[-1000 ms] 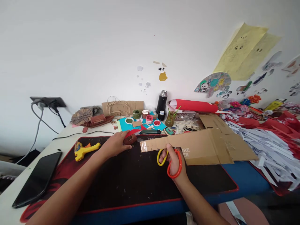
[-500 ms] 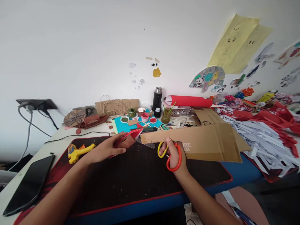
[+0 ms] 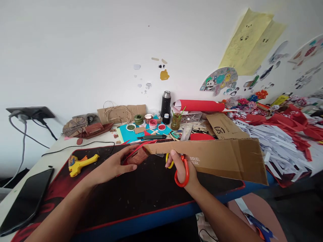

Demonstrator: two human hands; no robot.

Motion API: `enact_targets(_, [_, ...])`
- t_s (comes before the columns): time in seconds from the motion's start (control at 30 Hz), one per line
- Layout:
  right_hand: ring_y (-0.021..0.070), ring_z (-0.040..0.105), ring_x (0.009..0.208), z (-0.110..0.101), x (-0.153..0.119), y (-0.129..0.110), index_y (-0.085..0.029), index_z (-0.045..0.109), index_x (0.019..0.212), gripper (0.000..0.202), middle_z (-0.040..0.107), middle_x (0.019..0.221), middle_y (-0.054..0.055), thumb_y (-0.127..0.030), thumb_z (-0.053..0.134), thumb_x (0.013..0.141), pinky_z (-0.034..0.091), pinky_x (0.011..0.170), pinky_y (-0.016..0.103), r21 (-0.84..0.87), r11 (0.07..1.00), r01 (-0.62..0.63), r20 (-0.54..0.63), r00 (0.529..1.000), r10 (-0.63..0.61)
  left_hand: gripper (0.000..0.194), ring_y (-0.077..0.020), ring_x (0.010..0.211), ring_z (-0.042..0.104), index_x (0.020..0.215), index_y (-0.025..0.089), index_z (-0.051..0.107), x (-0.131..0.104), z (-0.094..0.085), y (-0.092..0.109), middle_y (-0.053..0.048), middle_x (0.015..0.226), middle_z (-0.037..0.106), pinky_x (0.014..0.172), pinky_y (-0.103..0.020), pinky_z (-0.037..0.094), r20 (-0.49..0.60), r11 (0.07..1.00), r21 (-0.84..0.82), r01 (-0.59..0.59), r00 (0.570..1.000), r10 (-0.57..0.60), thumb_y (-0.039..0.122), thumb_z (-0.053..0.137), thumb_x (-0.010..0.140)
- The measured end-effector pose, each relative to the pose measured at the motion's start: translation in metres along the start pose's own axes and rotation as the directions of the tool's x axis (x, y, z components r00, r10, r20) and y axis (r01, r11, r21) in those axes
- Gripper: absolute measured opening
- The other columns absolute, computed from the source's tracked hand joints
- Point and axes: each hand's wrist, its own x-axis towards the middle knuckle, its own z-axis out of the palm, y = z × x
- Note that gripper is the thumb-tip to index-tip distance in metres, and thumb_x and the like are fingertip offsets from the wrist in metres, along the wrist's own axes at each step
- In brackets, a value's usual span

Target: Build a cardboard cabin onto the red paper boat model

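My left hand [image 3: 119, 166] is closed on a piece of red paper [image 3: 130, 155] and a small reddish-brown piece [image 3: 137, 158] in front of it. My right hand [image 3: 183, 169] grips scissors [image 3: 186, 173] with red and yellow handles, fingers through the loops. The same hand pinches a long brown cardboard strip [image 3: 224, 154], its thumb on the front face. The strip's narrow left end meets the red paper beside my left fingers. Grey tips, perhaps the blades, show above the strip; most of the blades is hidden behind it.
A yellow glue gun [image 3: 82, 164] and a phone [image 3: 27, 198] lie left on the dark mat [image 3: 126, 201]. Paint jars [image 3: 153, 124], a black flask [image 3: 166, 104] and a glass of brushes [image 3: 176, 122] stand behind. White paper strips [image 3: 270, 137] heap at right; blue scissors [image 3: 259, 225] lie below.
My hands have come closer together. The cardboard strip's left end has moved left against the red paper, and its right end has dipped slightly. The whole view has shifted a little.
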Motion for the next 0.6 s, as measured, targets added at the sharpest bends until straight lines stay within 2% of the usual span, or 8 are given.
enact_targets(0.27, [0.0263,0.068,0.080,-0.007,-0.006,0.006,-0.027,0.062,0.061,0.057,0.069,0.068,0.004,-0.061,0.052,0.105,0.050,0.096,0.044,-0.130,0.991,0.016,0.032,0.999,-0.012,0.078,-0.0381,0.144,0.058,0.153,0.033,0.059,-0.002,0.001,0.000,-0.007,0.157,0.062,0.122,-0.055,0.044,0.004,1.000,0.022,-0.012,1.000,0.012,0.043,0.088,0.081])
enact_targets(0.33, [0.0264,0.068,0.078,-0.007,-0.008,0.005,-0.027,0.065,0.068,0.048,0.069,0.070,0.003,-0.057,0.057,0.104,0.053,0.090,0.043,-0.132,0.990,0.051,0.038,0.998,-0.046,0.077,-0.0372,0.144,0.058,0.152,0.034,0.059,-0.002,0.002,0.001,-0.006,0.157,0.061,0.123,-0.055,0.043,0.012,1.000,0.019,-0.015,1.000,0.014,0.044,0.086,0.082])
enact_targets(0.47, [0.0245,0.066,0.065,-0.003,-0.013,0.001,-0.027,0.071,0.096,0.025,0.068,0.069,0.001,-0.050,0.062,0.103,0.055,0.072,0.040,-0.113,0.989,0.090,0.019,0.996,-0.089,0.075,-0.0386,0.145,0.057,0.151,0.033,0.061,-0.002,0.002,0.002,-0.007,0.157,0.061,0.122,-0.055,0.044,-0.014,1.000,-0.003,-0.030,0.999,0.030,0.044,0.086,0.081])
enact_targets(0.6, [0.0225,0.063,0.060,0.001,-0.015,-0.004,-0.026,0.072,0.095,0.020,0.068,0.069,0.002,-0.044,0.066,0.099,0.052,0.066,0.039,-0.156,0.980,0.125,-0.011,0.992,-0.128,0.076,-0.0387,0.147,0.054,0.151,0.034,0.060,-0.005,0.005,0.005,-0.008,0.159,0.060,0.125,-0.057,0.039,-0.040,0.999,0.014,-0.036,0.999,0.036,0.044,0.087,0.081])
